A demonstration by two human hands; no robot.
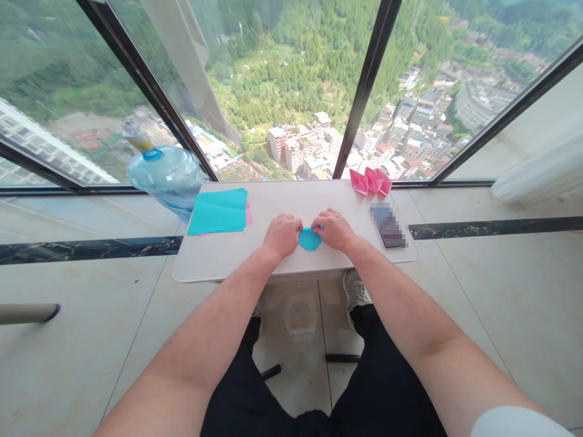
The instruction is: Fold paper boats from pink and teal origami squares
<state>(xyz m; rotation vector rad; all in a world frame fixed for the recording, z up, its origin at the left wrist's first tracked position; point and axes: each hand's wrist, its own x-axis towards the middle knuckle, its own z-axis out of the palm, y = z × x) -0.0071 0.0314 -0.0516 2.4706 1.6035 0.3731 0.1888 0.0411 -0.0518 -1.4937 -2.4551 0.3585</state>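
Note:
A small folded piece of blue paper (310, 240) lies on the white table (237, 255) between my two hands. My left hand (283, 234) is closed, its fingertips pinching the paper's upper left corner. At the upper right corner, my right hand (334, 229) pinches the paper in the same way. The paper's lower part shows as a blunt, angled shape. My fingers partly cover its top edge.
A stack of blue sheets (218, 211) with pink paper (248, 212) beneath lies at the table's left. Folded pink paper pieces (371, 181) and a phone (388, 224) are at the right. A large water bottle (166, 173) stands behind the left corner, by the window.

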